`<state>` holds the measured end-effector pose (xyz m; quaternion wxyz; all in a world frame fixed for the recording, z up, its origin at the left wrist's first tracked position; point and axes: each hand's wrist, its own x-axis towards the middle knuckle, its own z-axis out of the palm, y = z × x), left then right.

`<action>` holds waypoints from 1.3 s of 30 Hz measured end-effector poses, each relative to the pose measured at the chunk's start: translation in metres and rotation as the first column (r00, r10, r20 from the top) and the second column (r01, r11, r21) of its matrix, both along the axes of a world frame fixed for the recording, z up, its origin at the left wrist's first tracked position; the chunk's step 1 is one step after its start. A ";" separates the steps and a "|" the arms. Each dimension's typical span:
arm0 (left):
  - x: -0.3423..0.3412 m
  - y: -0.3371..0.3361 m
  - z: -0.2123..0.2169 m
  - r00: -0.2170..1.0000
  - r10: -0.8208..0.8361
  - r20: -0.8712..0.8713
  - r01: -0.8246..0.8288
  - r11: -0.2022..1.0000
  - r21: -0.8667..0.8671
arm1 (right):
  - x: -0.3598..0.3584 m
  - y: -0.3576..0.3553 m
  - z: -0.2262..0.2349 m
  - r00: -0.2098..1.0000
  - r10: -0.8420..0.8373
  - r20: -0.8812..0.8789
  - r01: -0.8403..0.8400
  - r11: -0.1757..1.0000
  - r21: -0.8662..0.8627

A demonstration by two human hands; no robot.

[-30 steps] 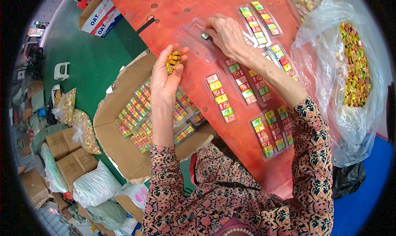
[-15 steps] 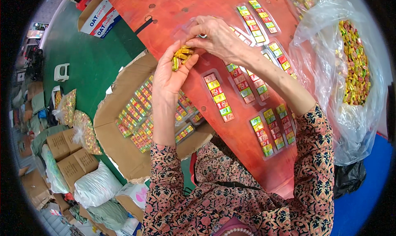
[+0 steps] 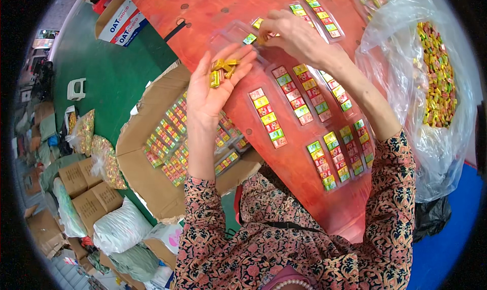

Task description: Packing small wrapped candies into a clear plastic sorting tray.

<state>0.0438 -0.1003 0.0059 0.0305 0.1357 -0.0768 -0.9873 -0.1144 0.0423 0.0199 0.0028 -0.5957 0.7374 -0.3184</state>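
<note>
My left hand (image 3: 207,93) is palm up with its fingers stretched, and several small gold-wrapped candies (image 3: 217,78) rest in the palm. My right hand (image 3: 294,36) reaches over a clear plastic tray, thumb and fingertips pinched together low at its edge. Whatever those fingertips hold is too small and blurred to name. Just left of them, a green-wrapped candy (image 3: 249,39) sits in the clear tray (image 3: 234,32). Long narrow trays filled with rows of red, yellow and green candies lie around, such as a filled tray (image 3: 269,118) below my left hand.
A large clear plastic bag (image 3: 395,77) of wrapped candies stands at the right of the red table (image 3: 299,160). Left of the table, an open cardboard box (image 3: 139,138) holds many filled trays. Beyond it are a white stool (image 3: 76,88), bags and brown cartons (image 3: 96,205).
My right hand has moved away from the left palm, rightward and up to the clear tray. My left fingers have spread, showing the candies in the palm.
</note>
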 end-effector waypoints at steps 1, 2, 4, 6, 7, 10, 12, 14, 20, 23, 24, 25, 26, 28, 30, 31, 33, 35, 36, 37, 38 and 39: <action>0.001 -0.001 0.000 1.000 0.000 0.001 0.000 1.000 -0.002 | 0.001 -0.001 -0.007 0.996 -0.003 -0.094 0.005 1.000 0.027; 0.003 -0.003 0.000 0.999 0.029 -0.013 -0.029 1.000 0.006 | 0.003 -0.003 -0.011 0.982 -0.002 -0.187 0.012 0.998 0.055; 0.005 -0.004 -0.001 0.998 0.057 -0.027 -0.057 0.998 0.014 | 0.007 -0.004 -0.019 0.976 0.015 -0.219 -0.008 0.999 0.033; 0.008 -0.005 -0.002 0.995 0.090 -0.047 -0.086 0.993 0.082 | 0.010 -0.006 -0.020 0.957 0.045 -0.287 -0.050 0.999 -0.011; 0.009 -0.006 -0.002 0.995 0.089 -0.048 -0.085 0.993 0.082 | 0.010 -0.006 -0.021 0.957 0.044 -0.287 -0.049 0.999 -0.011; 0.010 -0.010 -0.006 0.989 0.149 -0.004 -0.148 0.984 0.100 | 0.011 -0.007 -0.019 0.965 0.025 -0.262 -0.017 0.999 0.031; 0.010 -0.012 -0.003 0.989 0.147 0.028 -0.148 0.989 0.023 | 0.012 -0.006 -0.012 0.981 0.007 -0.192 0.002 0.999 0.045; 0.008 -0.013 -0.002 0.988 0.129 0.081 -0.123 0.989 -0.077 | 0.011 -0.007 -0.010 0.979 0.019 -0.205 -0.014 1.000 0.027; -0.013 -0.040 -0.006 0.993 0.017 0.118 0.029 0.924 -0.381 | 0.004 -0.016 -0.021 0.960 0.070 -0.272 -0.094 0.993 -0.075; -0.026 -0.042 0.005 0.983 0.055 0.176 0.042 0.863 -0.504 | 0.005 -0.016 -0.020 0.969 0.062 -0.238 -0.070 0.997 -0.024; -0.029 -0.043 0.007 0.976 0.064 0.210 0.059 0.845 -0.531 | 0.005 -0.015 -0.019 0.977 0.049 -0.207 -0.051 0.999 -0.008; -0.032 -0.045 0.007 0.980 0.039 0.196 0.074 0.841 -0.536 | 0.005 -0.016 -0.020 0.977 0.048 -0.206 -0.051 0.999 -0.008; -0.034 -0.044 0.007 0.980 0.038 0.197 0.075 0.841 -0.536 | 0.005 -0.016 -0.021 0.978 0.041 -0.205 -0.049 0.998 -0.034; -0.040 -0.039 0.006 0.967 0.076 0.242 0.095 0.775 -0.625 | 0.004 -0.015 -0.024 0.979 0.032 -0.202 -0.045 0.997 -0.059; -0.045 -0.037 0.004 0.964 0.102 0.247 0.091 0.744 -0.662 | 0.004 -0.013 -0.025 0.980 0.006 -0.201 -0.021 0.997 -0.072; -0.048 -0.037 0.004 0.960 0.128 0.251 0.087 0.712 -0.697 | 0.004 -0.013 -0.026 0.980 0.004 -0.201 -0.019 0.997 -0.071; -0.053 -0.038 0.005 0.958 0.154 0.243 0.086 0.652 -0.754 | 0.005 -0.013 -0.030 0.986 -0.044 -0.164 0.031 0.996 -0.081; -0.060 -0.041 0.006 0.956 0.182 0.232 0.083 0.586 -0.806 | 0.005 -0.014 -0.033 0.992 -0.061 -0.114 0.051 0.995 -0.085; -0.064 -0.043 0.006 0.951 0.185 0.248 0.121 0.516 -0.848 | 0.006 -0.016 -0.034 0.995 -0.074 -0.064 0.069 0.994 -0.090; -0.067 -0.045 0.007 0.946 0.189 0.264 0.158 0.442 -0.883 | 0.007 -0.017 -0.035 0.995 -0.073 -0.063 0.067 0.993 -0.093; -0.070 -0.046 0.006 0.946 0.188 0.265 0.159 0.442 -0.883 | 0.008 -0.018 -0.035 0.995 -0.088 -0.050 0.082 0.990 -0.115; -0.071 -0.047 0.005 0.942 0.175 0.288 0.210 0.360 -0.909 | 0.008 -0.019 -0.036 0.994 -0.102 -0.037 0.096 0.986 -0.138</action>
